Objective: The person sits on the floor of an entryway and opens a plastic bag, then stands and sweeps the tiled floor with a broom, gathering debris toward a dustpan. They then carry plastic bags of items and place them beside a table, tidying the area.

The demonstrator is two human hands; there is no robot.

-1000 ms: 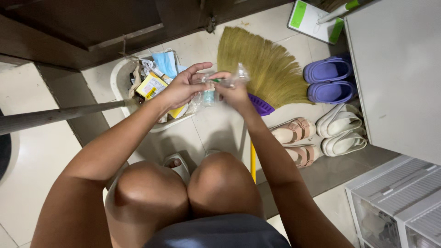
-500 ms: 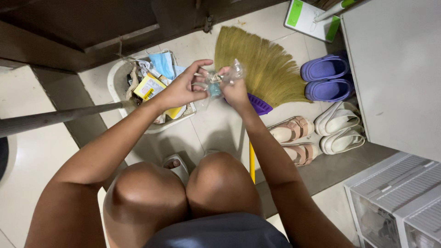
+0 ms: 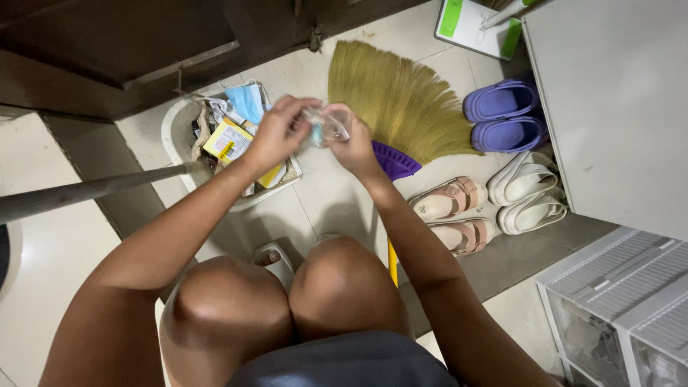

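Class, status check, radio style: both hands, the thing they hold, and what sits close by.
Left hand and right hand: both in a shut grip on the crumpled clear plastic wrapper. Held above the white bin of litter. Straw broom with purple collar lies beside it.

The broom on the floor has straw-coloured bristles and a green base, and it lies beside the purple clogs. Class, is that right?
Not quite. The head view shows the broom with straw-coloured bristles, but its base is purple, not green. It does lie beside the purple clogs.
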